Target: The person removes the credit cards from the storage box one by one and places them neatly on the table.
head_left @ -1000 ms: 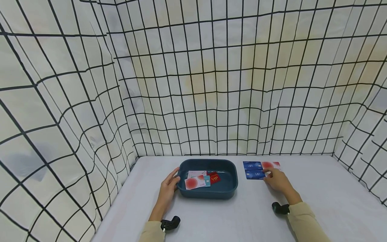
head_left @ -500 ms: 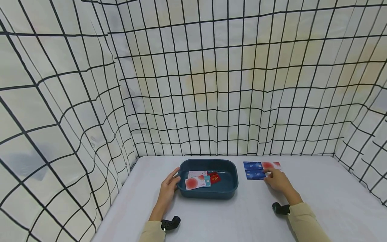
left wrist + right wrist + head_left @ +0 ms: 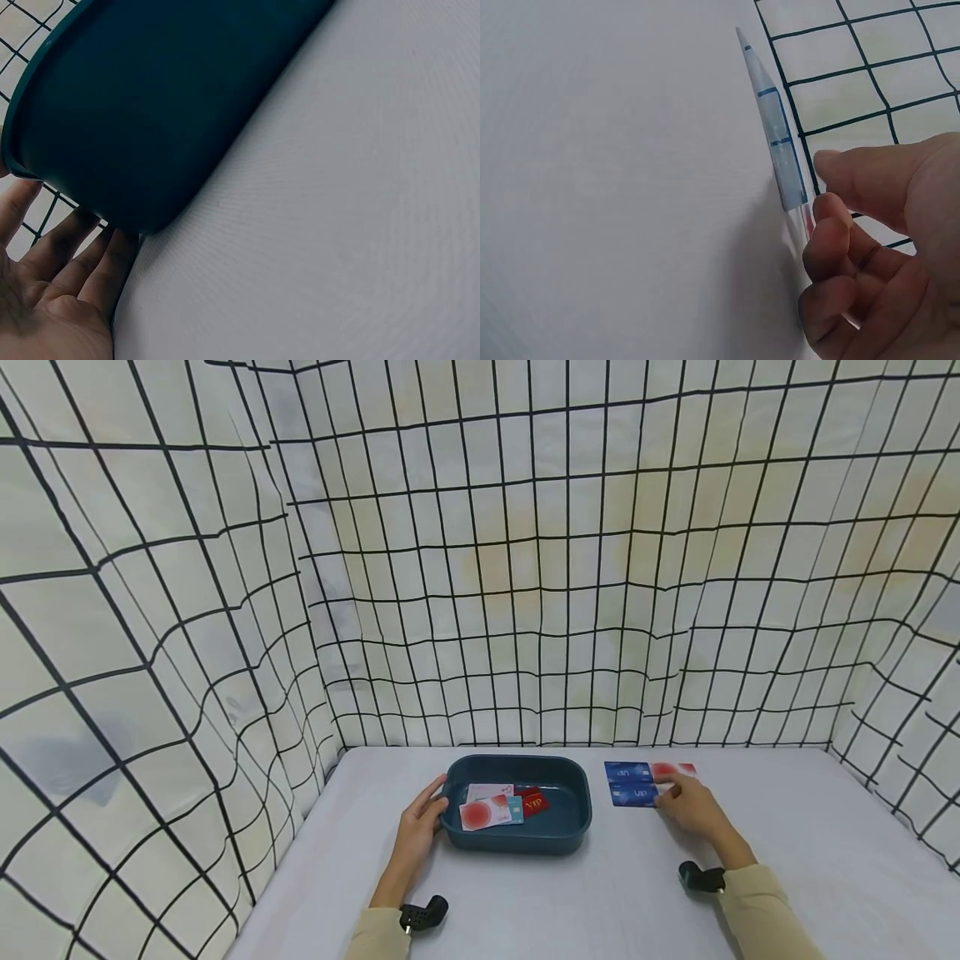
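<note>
My left hand point(image 3: 417, 827) holds the left end of a dark teal plastic bin point(image 3: 555, 842). In the left wrist view, its fingers point(image 3: 64, 244) lie against the bin's outer wall, with one fingertip at the rim. Two blue VIP cards point(image 3: 628, 772) lie one behind the other right of the bin. Beside them a white card with a red pattern point(image 3: 684, 769) is partly covered by my right hand point(image 3: 693, 810). That hand's bent fingers touch the cards' right side, and the right wrist view shows a gap between thumb and forefinger.
Inside the bin lie a white card with a red circle point(image 3: 480, 813), a light blue card point(image 3: 515, 809), a red VIP card point(image 3: 534, 802) and a pale pink card point(image 3: 489, 791). Black netting point(image 3: 540, 587) over white cloth encloses the white table point(image 3: 570, 910).
My right hand has shifted very slightly to the right at the cards. The left hand, the bin and the cards inside it look the same.
</note>
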Demonstrator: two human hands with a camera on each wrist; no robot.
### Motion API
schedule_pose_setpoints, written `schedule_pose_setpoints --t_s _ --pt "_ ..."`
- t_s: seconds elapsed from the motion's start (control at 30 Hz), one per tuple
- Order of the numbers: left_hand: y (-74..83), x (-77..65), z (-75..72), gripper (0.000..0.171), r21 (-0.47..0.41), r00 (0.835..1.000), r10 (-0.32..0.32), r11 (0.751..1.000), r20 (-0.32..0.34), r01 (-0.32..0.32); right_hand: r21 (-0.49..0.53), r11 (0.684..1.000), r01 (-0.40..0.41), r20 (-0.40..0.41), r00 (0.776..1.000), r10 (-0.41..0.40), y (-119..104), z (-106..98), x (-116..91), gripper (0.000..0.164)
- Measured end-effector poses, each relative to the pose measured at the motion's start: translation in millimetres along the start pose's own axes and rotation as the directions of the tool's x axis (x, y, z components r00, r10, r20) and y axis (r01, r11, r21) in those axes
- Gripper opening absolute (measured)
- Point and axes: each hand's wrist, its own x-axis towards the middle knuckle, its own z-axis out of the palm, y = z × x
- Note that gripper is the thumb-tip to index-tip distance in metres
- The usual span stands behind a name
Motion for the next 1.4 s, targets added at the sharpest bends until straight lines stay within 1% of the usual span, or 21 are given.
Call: schedule_pose_setpoints --t_s 0.07,0.13,0.23,0.4,0.5,0.63,0.77,0.9,0.97,1.1,1.17,1.27,1.4 --pt "-0.2 -0.4 -0.2 0.047 0.004 1.0 0.002 1.0 0.0 -0.002 0.033 0.999 0.011 0.001 1.0 -0.011 -2 0 0 0.046" --pt "-0.1 -1.0 -0.5 0.047 0.003 1.0 0.0 1.0 0.0 0.0 0.064 0.997 0.043 -0.004 0.999 -0.043 -6 -1 0 0.047" --pt "0.2 -1.6 -1.2 0.046 0.002 1.0 -0.004 1.0 -0.003 0.004 0.112 0.986 0.124 -0.031 0.992 -0.121 -16 -3 0 0.045" --pt "1.1 -3.4 -2.4 0.046 0.01 1.0 -0.003 1.0 -0.006 0.003 0.168 0.951 0.26 -0.098 0.964 -0.246 -41 -5 -4 0.04" --pt "1.3 -4.5 -2.8 0.046 0.007 1.0 -0.006 1.0 -0.008 0.006 0.175 0.935 0.31 -0.124 0.949 -0.291 -56 -3 -7 0.039" --pt "1.2 -5.0 -3.1 0.046 0.0 1.0 -0.01 1.0 -0.011 0.01 0.203 0.911 0.358 -0.133 0.932 -0.337 -73 2 -12 0.038" --pt "1.7 -4.5 -3.3 0.046 -0.014 1.0 -0.012 1.0 -0.009 0.012 0.256 0.889 0.379 -0.124 0.925 -0.358 -90 8 -17 0.037" --pt "1.6 -4.7 -3.4 0.047 -0.009 1.0 -0.014 1.0 -0.008 0.013 0.298 0.876 0.378 -0.102 0.926 -0.364 -106 17 -22 0.036" --pt "1.3 -5.5 -3.6 0.047 -0.011 1.0 -0.015 1.0 -0.007 0.015 0.294 0.877 0.381 -0.091 0.924 -0.371 -112 22 -25 0.036" --pt "-1.6 -7.1 -4.0 0.047 -0.016 1.0 -0.012 1.0 -0.002 0.012 0.289 0.869 0.403 -0.07 0.914 -0.4 -124 36 -33 0.034" --pt "-3.0 -6.9 -3.1 0.047 -0.021 1.0 -0.011 1.0 0.002 0.011 0.285 0.87 0.402 -0.052 0.913 -0.405 -128 44 -36 0.034" --pt "-3.8 -4.7 -0.9 0.047 -0.025 1.0 -0.006 1.0 0.007 0.006 0.299 0.871 0.389 -0.015 0.915 -0.403 -135 54 -39 0.035" --pt "-2.0 -1.6 0.1 0.047 -0.038 1.0 0.006 0.999 0.007 -0.006 0.328 0.859 0.392 0.019 0.907 -0.421 -146 65 -39 0.037"
